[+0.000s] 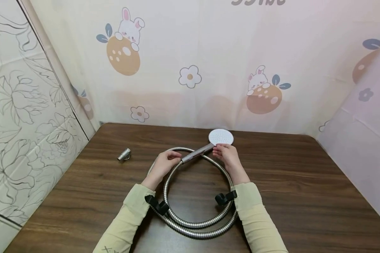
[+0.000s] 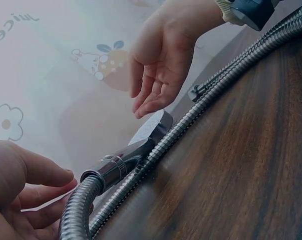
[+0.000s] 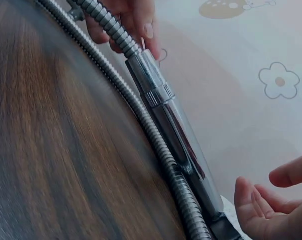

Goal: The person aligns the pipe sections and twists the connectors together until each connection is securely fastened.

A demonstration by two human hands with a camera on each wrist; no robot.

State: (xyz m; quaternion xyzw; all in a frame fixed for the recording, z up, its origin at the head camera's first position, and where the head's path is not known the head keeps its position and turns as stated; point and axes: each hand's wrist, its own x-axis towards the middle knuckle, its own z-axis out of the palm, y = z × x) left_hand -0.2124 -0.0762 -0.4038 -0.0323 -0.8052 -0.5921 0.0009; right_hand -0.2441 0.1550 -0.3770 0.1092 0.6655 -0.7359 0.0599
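Note:
A hand shower with a white round spray face (image 1: 221, 136) and a chrome handle (image 1: 197, 153) lies on the table, joined to a coiled metal hose (image 1: 190, 225). My left hand (image 1: 165, 162) is at the hose end of the handle. In the left wrist view its thumb and fingers (image 2: 43, 170) are loosely bent beside the hose, not closed round it. My right hand (image 1: 227, 157) is by the spray face, fingers relaxed and slightly bent. In the right wrist view a gap shows between its thumb and fingers (image 3: 248, 200), with nothing held there.
A small chrome fitting (image 1: 124, 154) lies on the wooden table (image 1: 304, 182) to the left of the coil. Behind the table hangs a printed curtain (image 1: 190, 102). Dark wrist mounts (image 1: 225, 199) sit on both sleeves, over the hose coil in the head view.

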